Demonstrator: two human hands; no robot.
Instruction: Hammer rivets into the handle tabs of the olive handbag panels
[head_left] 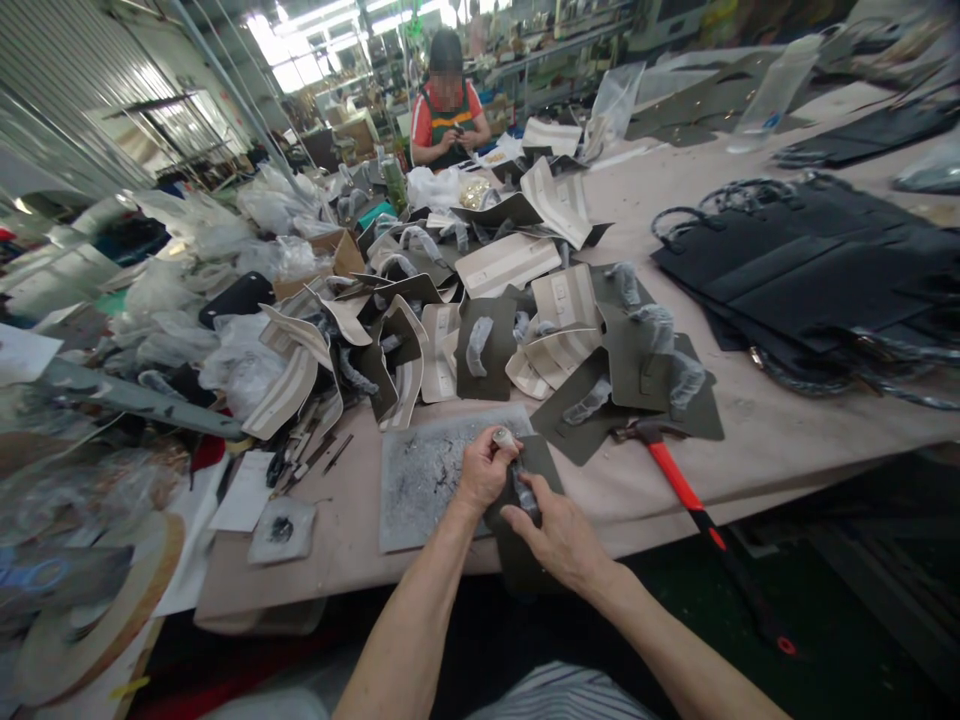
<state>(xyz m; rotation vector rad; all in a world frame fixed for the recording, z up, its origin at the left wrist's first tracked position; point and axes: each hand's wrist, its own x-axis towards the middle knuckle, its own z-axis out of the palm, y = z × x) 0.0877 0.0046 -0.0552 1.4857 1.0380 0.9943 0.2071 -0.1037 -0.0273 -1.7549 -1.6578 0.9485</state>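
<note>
My left hand [481, 472] is closed around a short, pale, round-ended piece [503, 438] whose exact kind I cannot make out. It is held upright at the top of a dark olive panel [544, 462]. My right hand [562, 532] grips the plastic-wrapped handle [525, 495] on that panel, thumb on one side and fingers on the other. Part of the panel lies on a grey, scuffed board [420, 480], and its lower end hangs past the table edge. A hammer [675, 475] with a red and black grip lies to the right, its handle jutting over the edge.
Several olive and cream panels [510, 262] with wrapped handles are heaped beyond the board. Black bag pieces [817, 260] are stacked at right. Small tools [300, 460] and a little plastic bag [281, 530] lie at left. A co-worker [448, 110] sits across the table.
</note>
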